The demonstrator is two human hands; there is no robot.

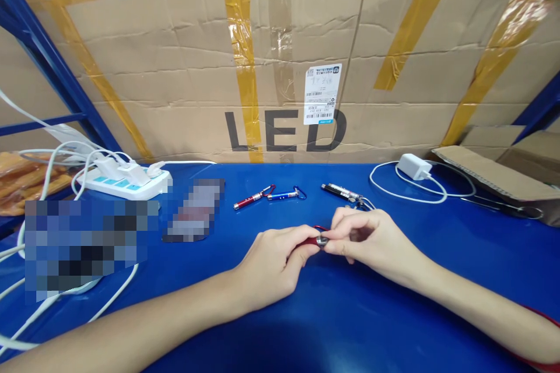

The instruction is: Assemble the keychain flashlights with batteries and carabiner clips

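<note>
My left hand (275, 259) is closed around a small red keychain flashlight (315, 240), just above the blue table (350, 315). My right hand (367, 239) pinches the metal end of the same flashlight from the right, fingers pressed together. Both hands meet at the table's middle. Beyond them lie a red keychain flashlight (251, 199), a blue one (284, 194) and a black one (343, 192), each with a clip or ring.
A white power strip (126, 182) with plugs and white cables sits at the left. A white charger (413, 166) with its cable lies at the right, beside cardboard pieces (494, 175). A large taped cardboard box (280, 52) marked LED walls the back.
</note>
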